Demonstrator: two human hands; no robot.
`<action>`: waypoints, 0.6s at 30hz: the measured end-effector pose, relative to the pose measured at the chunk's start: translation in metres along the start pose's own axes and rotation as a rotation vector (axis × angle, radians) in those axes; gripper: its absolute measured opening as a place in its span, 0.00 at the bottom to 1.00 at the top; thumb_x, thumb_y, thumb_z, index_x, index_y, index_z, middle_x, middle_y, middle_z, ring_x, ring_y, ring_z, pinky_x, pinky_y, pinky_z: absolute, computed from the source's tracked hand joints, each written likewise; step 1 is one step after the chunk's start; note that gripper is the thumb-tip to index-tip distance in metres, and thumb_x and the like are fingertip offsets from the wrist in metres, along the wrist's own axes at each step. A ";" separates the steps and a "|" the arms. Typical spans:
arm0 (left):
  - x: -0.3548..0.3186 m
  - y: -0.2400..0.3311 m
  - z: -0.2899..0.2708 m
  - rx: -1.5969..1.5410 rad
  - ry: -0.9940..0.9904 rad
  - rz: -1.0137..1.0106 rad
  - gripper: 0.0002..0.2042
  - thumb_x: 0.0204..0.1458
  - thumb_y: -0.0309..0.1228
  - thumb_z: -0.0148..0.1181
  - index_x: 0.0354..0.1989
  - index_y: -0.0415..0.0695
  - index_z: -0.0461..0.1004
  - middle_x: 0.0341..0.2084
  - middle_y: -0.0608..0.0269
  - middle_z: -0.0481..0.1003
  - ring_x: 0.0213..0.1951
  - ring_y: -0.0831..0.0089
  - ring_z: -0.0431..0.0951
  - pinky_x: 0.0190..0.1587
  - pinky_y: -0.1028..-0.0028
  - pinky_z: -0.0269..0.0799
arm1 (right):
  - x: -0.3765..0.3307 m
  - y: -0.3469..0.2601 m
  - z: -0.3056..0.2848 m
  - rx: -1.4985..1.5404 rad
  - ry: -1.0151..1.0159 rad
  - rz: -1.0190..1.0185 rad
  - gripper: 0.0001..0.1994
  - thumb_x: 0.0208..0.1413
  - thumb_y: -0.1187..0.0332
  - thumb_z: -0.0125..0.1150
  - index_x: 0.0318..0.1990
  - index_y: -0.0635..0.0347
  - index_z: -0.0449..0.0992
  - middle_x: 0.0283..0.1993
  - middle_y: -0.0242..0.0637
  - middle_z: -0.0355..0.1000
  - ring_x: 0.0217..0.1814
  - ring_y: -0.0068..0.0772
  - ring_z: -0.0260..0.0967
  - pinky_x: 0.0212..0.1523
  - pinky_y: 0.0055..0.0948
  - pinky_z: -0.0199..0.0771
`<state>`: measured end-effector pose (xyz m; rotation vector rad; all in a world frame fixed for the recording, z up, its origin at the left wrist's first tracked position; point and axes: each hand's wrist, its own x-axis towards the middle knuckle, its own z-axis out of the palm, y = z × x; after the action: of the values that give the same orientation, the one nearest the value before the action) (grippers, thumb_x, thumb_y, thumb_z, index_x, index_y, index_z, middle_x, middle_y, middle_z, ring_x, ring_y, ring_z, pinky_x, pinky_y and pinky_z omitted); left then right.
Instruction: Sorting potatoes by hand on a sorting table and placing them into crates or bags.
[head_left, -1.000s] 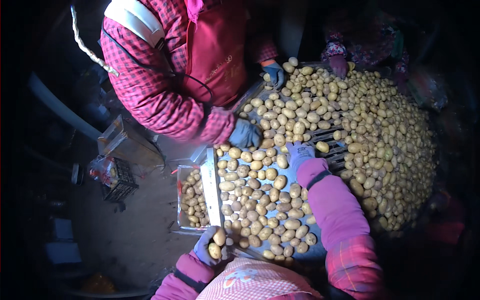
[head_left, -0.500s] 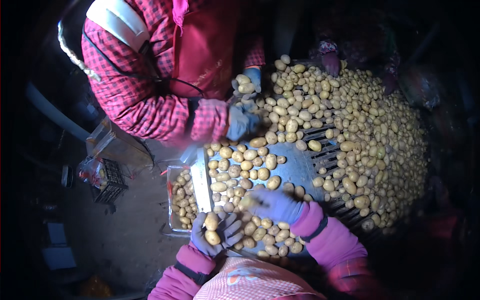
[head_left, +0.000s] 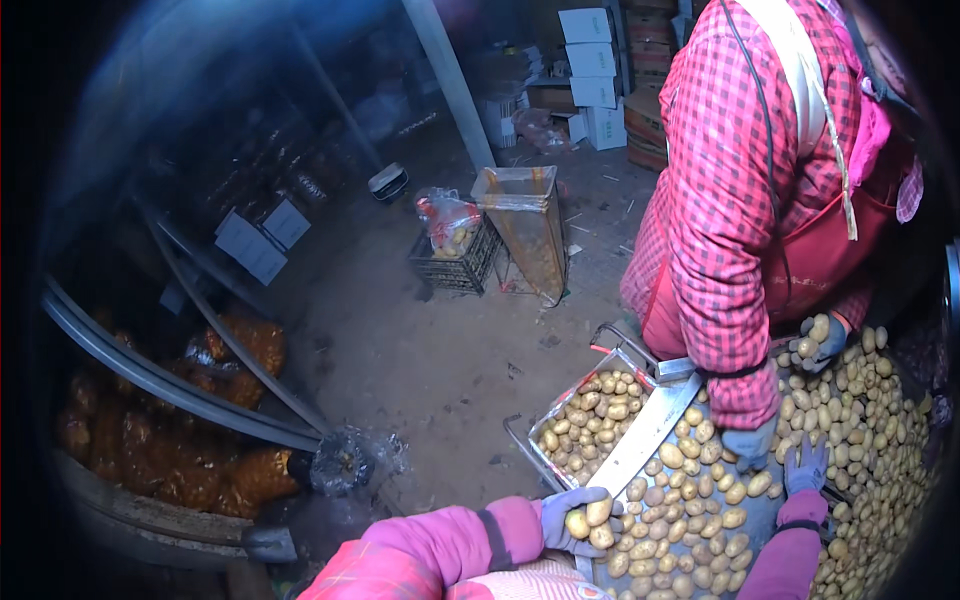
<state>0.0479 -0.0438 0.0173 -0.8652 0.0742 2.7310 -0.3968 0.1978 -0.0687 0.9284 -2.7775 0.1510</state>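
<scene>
Purple-gloved left hand (head_left: 560, 520) was curled around a small cluster of potatoes (head_left: 598, 512), fingers closed below them, at the near end of a pale metal strip (head_left: 645, 435) edging the sorting table (head_left: 762, 512). Right hand (head_left: 806, 468) reached over the table's far side, back uppermost, fingers extended and slightly parted among loose potatoes (head_left: 820, 415); palm hidden, so could not tell whether anything lay under it. More potatoes were scattered over the surface between the hands, with a denser heap (head_left: 878, 500) to the right.

Just beyond the strip, to the left, stood a bin (head_left: 540, 458) holding a good load of potatoes.

Co-worker in a red checked sleeve (head_left: 725, 260) stood across the table: one blue-gray glove (head_left: 750, 443) was down at the potatoes near the right hand, the other (head_left: 830, 345) held a few.

Farther off on the floor: dark slatted crate (head_left: 455, 275), tall open-topped container (head_left: 525, 235) beside it, stacked white boxes (head_left: 592, 62) behind.
</scene>
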 end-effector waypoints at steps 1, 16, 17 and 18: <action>0.001 -0.001 -0.003 -0.004 0.030 -0.015 0.24 0.58 0.47 0.50 0.56 0.44 0.67 0.53 0.58 0.72 0.52 0.62 0.75 0.53 0.56 0.72 | -0.007 -0.003 -0.001 -0.020 -0.076 0.039 0.24 0.54 0.56 0.57 0.57 0.54 0.71 0.68 0.52 0.55 0.68 0.58 0.52 0.65 0.47 0.57; -0.047 -0.001 -0.014 -0.002 -0.065 0.073 0.26 0.60 0.49 0.48 0.58 0.42 0.64 0.48 0.54 0.74 0.50 0.59 0.75 0.53 0.57 0.72 | -0.110 -0.044 -0.053 -0.105 -0.190 -0.011 0.29 0.51 0.55 0.57 0.62 0.47 0.67 0.71 0.44 0.51 0.70 0.50 0.51 0.63 0.48 0.58; -0.055 -0.005 -0.016 -0.055 -0.091 0.113 0.26 0.60 0.49 0.48 0.59 0.41 0.64 0.47 0.55 0.74 0.51 0.61 0.75 0.53 0.58 0.72 | -0.109 -0.036 -0.050 -0.127 -0.225 -0.025 0.29 0.53 0.57 0.57 0.64 0.51 0.64 0.71 0.46 0.51 0.70 0.51 0.52 0.65 0.46 0.56; -0.062 -0.008 -0.018 -0.131 -0.048 0.104 0.26 0.60 0.50 0.48 0.59 0.43 0.64 0.47 0.55 0.74 0.50 0.65 0.75 0.53 0.58 0.72 | -0.108 -0.028 -0.045 -0.144 -0.279 -0.008 0.30 0.54 0.60 0.57 0.65 0.55 0.62 0.71 0.48 0.50 0.70 0.51 0.53 0.67 0.44 0.53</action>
<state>0.1086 -0.0533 0.0381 -0.8522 -0.0724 2.8790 -0.2888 0.2458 -0.0485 0.9912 -2.9854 -0.1932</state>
